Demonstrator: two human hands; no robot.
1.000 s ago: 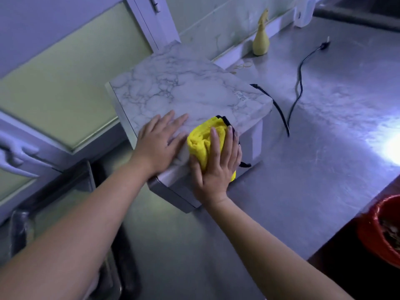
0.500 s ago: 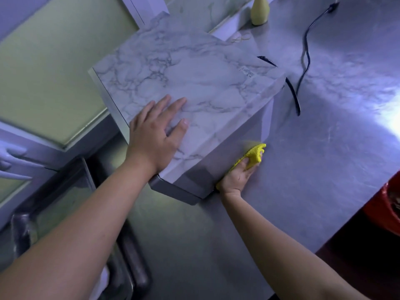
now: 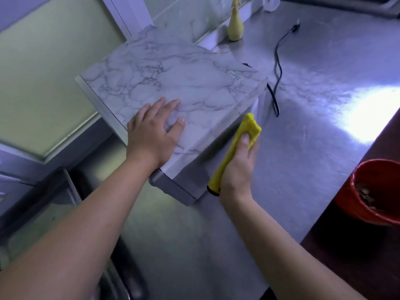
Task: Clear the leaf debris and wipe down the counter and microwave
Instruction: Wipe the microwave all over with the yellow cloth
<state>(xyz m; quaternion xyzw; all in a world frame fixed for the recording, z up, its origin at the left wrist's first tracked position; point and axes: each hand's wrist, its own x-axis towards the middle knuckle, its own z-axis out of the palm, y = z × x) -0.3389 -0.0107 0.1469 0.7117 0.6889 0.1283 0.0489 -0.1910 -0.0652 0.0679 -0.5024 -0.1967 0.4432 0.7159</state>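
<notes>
The microwave [image 3: 173,83] has a marble-patterned top and stands on the steel counter [image 3: 303,137]. My left hand [image 3: 152,132] rests flat on the near corner of its top, fingers spread. My right hand [image 3: 237,169] grips a folded yellow cloth [image 3: 249,128] and holds it against the microwave's right side wall, thumb on the cloth. The side wall is partly hidden behind the hand and cloth.
A black power cord [image 3: 278,68] trails over the counter behind the microwave. A pale yellow vase [image 3: 235,24] stands by the back wall. A red bucket [image 3: 376,191] with debris sits below the counter's right edge. A sink [image 3: 54,213] lies at the left.
My right hand went with the cloth from the microwave's top edge down to its right side, then slid up and along that wall. My left hand stayed on the top.
</notes>
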